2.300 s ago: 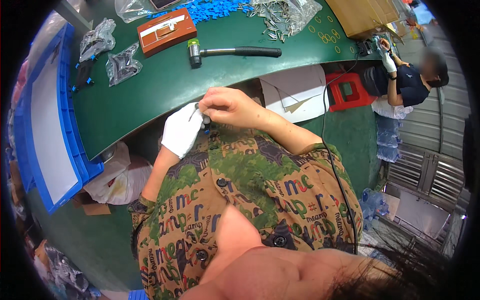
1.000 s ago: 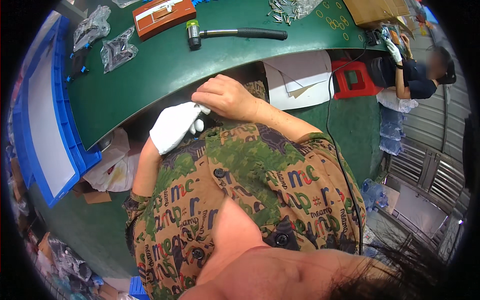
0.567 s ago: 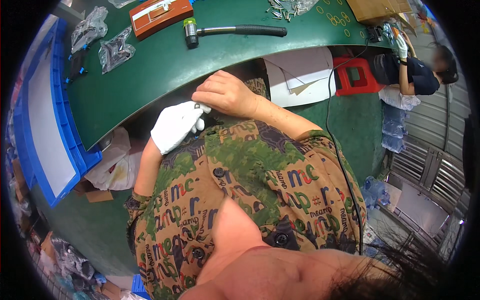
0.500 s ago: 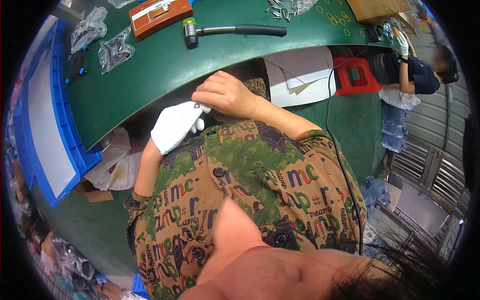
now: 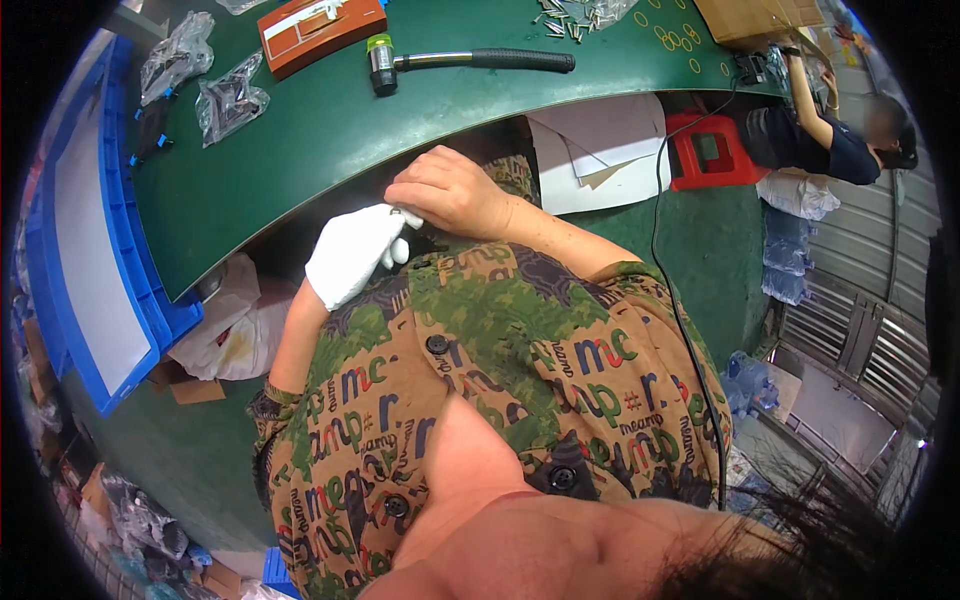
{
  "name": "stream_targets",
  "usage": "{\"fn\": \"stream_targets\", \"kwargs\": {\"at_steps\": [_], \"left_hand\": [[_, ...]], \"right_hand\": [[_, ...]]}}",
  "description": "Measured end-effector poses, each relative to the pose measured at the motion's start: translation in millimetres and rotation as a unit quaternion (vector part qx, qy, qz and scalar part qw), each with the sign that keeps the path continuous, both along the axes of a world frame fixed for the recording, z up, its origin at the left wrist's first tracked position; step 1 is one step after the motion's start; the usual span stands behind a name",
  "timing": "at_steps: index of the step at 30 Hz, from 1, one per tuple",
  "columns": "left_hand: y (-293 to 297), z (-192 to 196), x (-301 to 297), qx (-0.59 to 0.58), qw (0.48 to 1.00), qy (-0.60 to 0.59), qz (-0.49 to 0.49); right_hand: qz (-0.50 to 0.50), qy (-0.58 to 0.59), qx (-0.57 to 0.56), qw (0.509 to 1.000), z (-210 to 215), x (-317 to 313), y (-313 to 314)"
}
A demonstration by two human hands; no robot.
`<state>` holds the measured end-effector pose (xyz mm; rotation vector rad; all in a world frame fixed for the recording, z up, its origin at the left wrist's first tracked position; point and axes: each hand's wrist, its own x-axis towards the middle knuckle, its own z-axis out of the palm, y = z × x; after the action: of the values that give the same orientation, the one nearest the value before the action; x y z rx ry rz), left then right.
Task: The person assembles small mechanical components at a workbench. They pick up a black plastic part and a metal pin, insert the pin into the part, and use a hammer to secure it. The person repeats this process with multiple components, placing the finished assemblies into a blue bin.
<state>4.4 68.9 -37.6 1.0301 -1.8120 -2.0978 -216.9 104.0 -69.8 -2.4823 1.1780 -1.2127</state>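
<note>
In a white glove, my left hand (image 5: 352, 258) is closed, its fingertips meeting those of my bare right hand (image 5: 450, 190). Both are close to my chest, just below the table's near edge. A tiny dark, metallic-looking piece (image 5: 397, 211) shows where the fingers meet; it is too small to name. My right hand's fingers are curled, and its fingertips and thumb are partly hidden. Beyond the hands, a mallet (image 5: 470, 61) with a black grip and a yellow-green face lies on the green table (image 5: 330, 130).
A reddish-brown box (image 5: 320, 35), bagged dark parts (image 5: 232, 100), metal fasteners (image 5: 570, 18) and yellow rings (image 5: 680, 40) lie on the table. Blue trays (image 5: 140, 290) stand left. Right are a red stool (image 5: 735, 150), a hanging black cable (image 5: 657, 215) and another person (image 5: 840, 145) at work.
My gloved left hand has shifted very slightly right; both hands stay together at the tiny piece. At the far right, the other person's arms have moved toward the cardboard box.
</note>
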Motion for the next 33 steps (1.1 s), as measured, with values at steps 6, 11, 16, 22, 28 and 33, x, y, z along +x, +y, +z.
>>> {"fn": "stream_targets", "kwargs": {"at_steps": [6, 11, 16, 22, 28, 33], "left_hand": [[0.4, -7.0, 2.3, 0.017, 1.000, 0.001, 0.005], [1.5, -9.4, -1.6, 0.035, 0.999, 0.008, 0.019], [-3.3, -4.0, -5.7, 0.009, 1.000, 0.010, -0.010], [0.7, -2.8, 1.6, 0.005, 1.000, 0.004, 0.010], [-1.6, 3.7, -0.8, -0.019, 1.000, 0.000, -0.012], [-3.3, 3.5, -3.1, -0.030, 0.999, 0.002, -0.015]], "right_hand": [[0.012, 0.054, -0.010, 0.998, 31.3, -26.4, -7.8], [-0.150, 0.111, -0.057, 0.981, 79.1, -74.7, -60.4], [-0.286, 0.124, 0.054, 0.949, 64.4, -129.2, -142.8], [-0.295, 0.174, 0.114, 0.933, 52.2, -114.2, -189.4], [-0.251, 0.265, 0.118, 0.923, 51.3, -104.8, -198.6], [-0.223, 0.299, 0.075, 0.925, 53.0, -124.5, -178.9]]}}
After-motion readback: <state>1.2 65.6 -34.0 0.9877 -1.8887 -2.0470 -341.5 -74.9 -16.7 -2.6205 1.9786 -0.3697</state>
